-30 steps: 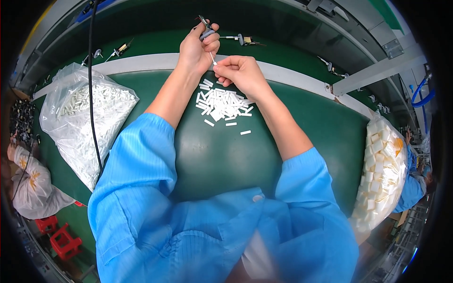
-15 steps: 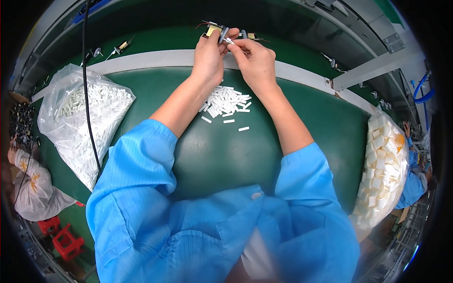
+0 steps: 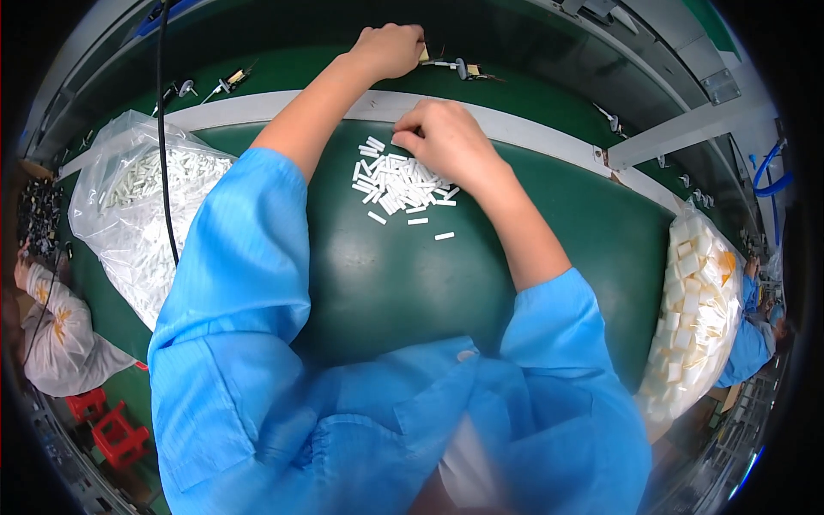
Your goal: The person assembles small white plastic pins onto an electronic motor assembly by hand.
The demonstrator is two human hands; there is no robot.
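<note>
My left hand point(image 3: 390, 50) is stretched far forward over the grey rail point(image 3: 549, 137), fingers curled into a loose fist around a small tan and metal part point(image 3: 446, 62) on the dark belt beyond. I cannot tell whether I am pinching it or only touching it, as my knuckles hide the fingertips. That part lies with its long axis running left to right, its thin end pointing right.

My right hand point(image 3: 446, 142) rests near me on the green mat point(image 3: 386, 283), fingers bent down and tips together at the top edge of a heap of short white tubes point(image 3: 399, 182), placed within easy reach. The tubes lie at all angles, with a few strays just below.

A clear bag of white tubes point(image 3: 142, 206) sits left, a bag of cream blocks point(image 3: 699, 300) right.
</note>
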